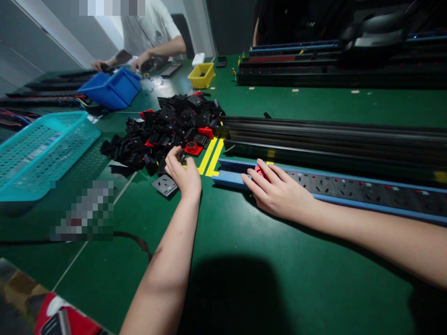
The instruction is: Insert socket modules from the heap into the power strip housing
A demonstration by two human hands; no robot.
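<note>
My left hand (183, 173) reaches into the near edge of a pile of black and red socket modules (167, 128) on the green table, its fingers curled around a small black piece there. My right hand (277, 188) lies on the left end of a long blue-framed power strip (349, 188), fingers stretched out and pressing on a red part at that end. A loose black socket module (164, 185) lies flat just left of my left hand.
Black rails (331, 135) lie stacked behind the strip, and more strips (331, 60) at the back right. A teal basket (42, 149) stands at left, blue bins (111, 88) and a yellow bin (201, 75) farther back. Another person (150, 32) works at the far end. Yellow tape (209, 158) marks the table.
</note>
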